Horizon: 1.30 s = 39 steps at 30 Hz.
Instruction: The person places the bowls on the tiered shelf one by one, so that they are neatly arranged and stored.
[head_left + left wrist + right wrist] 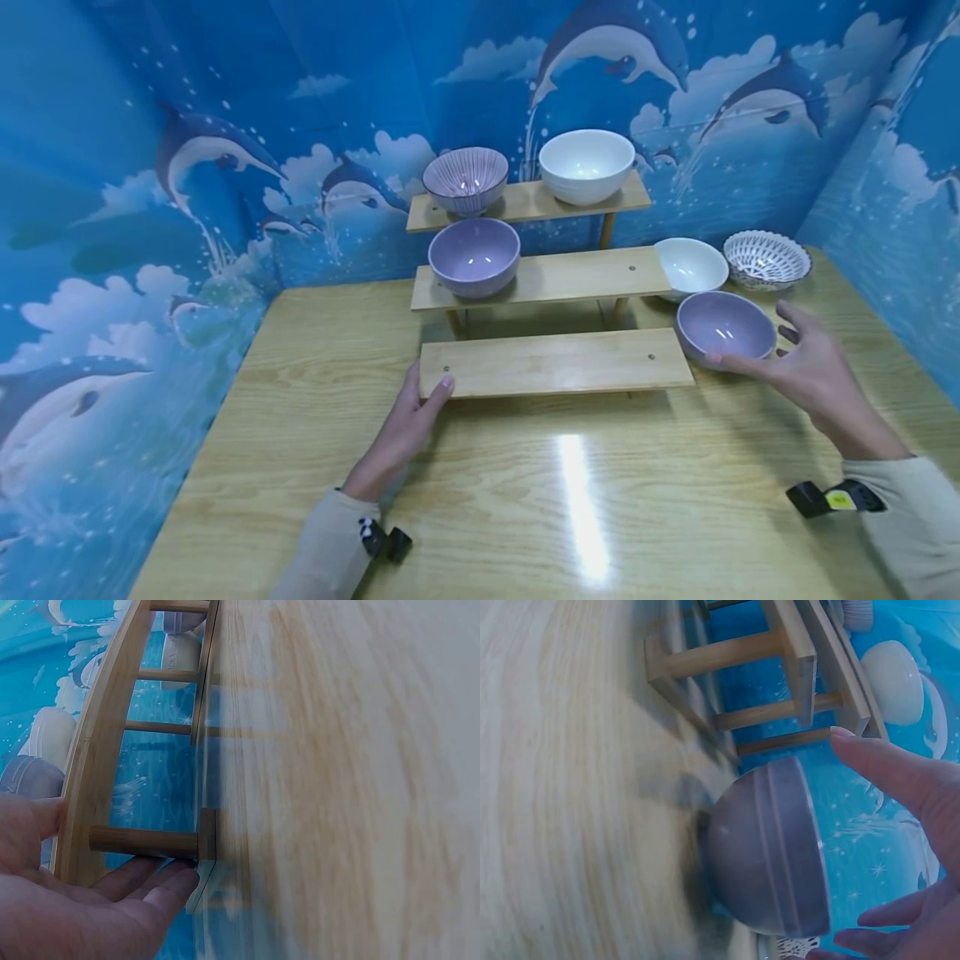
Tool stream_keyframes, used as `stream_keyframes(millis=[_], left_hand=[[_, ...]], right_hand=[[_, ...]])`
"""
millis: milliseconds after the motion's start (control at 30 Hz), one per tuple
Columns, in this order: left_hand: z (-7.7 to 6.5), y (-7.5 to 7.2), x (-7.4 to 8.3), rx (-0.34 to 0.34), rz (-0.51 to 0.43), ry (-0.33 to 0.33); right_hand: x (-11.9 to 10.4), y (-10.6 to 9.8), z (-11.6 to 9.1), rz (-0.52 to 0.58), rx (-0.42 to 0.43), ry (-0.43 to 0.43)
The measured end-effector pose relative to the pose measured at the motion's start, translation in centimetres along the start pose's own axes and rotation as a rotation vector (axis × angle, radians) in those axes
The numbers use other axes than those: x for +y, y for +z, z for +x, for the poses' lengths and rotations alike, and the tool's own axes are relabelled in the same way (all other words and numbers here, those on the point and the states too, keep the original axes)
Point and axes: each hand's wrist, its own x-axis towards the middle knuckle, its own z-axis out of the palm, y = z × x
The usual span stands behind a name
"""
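Note:
A three-tier wooden display stand [555,367] sits on the table. My left hand [411,427] holds the left end of its lowest board, thumb on top and fingers underneath; in the left wrist view the fingers reach below the board beside a wooden leg [146,841]. At the stand's right end, a plain purple bowl [726,325] stands upright on the table. My right hand [813,371] is spread beside this bowl, thumb at its near side. In the right wrist view a gap shows between the hand and the purple bowl [769,851].
Another purple bowl [475,258] sits on the middle board. A striped bowl [465,179] and a white bowl [587,167] stand on the top board. Behind the right-hand purple bowl are a white bowl [693,267] and a patterned bowl [767,260]. A dolphin-print backdrop [360,108] surrounds the table.

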Motion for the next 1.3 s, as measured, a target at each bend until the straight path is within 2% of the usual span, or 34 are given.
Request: stream_keyframes(millis=[300,833,1300], left_hand=[[-0.1,0.0,0.2,0.001,0.003,0.003],[0.0,0.1,0.2,0.011,0.000,0.001],[0.1,0.0,0.0,0.009,-0.001,0.007]], right_hand=[[0.9,0.4,0.8,-0.003,-0.017,0.037],[1.6,1.6,1.8,-0.042,0.045,-0.028],[1.6,2.1,1.9,-0.005,0.063,-0.042]])
